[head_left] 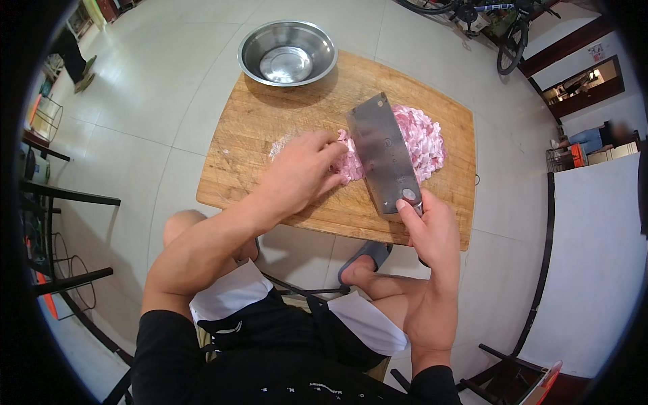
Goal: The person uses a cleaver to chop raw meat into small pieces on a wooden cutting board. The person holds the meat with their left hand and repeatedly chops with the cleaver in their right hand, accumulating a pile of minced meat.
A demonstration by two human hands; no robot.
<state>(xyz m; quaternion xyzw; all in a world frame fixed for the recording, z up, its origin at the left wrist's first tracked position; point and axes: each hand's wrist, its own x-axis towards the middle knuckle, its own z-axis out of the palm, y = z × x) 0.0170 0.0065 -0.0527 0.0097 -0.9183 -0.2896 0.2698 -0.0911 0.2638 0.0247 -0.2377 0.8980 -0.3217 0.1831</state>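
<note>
In my right hand (435, 229) is the handle of a wide metal cleaver (386, 152), its thumb lying on the blade's near end. The blade leans over the wooden cutting board (236, 158), between two lots of pale pink chopped meat. To its right lies the larger heap of cut meat (424, 142). On the left, my left hand (304, 165) presses its curled fingers on a smaller portion of meat (349, 162), close beside the blade. The cleaver hides part of both portions, and its lower edge cannot be seen clearly.
An empty steel bowl (251, 57) stands at the board's far left edge. Black chair legs (74, 192) reach in at the left. A bicycle (503, 27) is at the far right, and a white panel (594, 270) stands on the right. Another person's leg (71, 57) shows far left.
</note>
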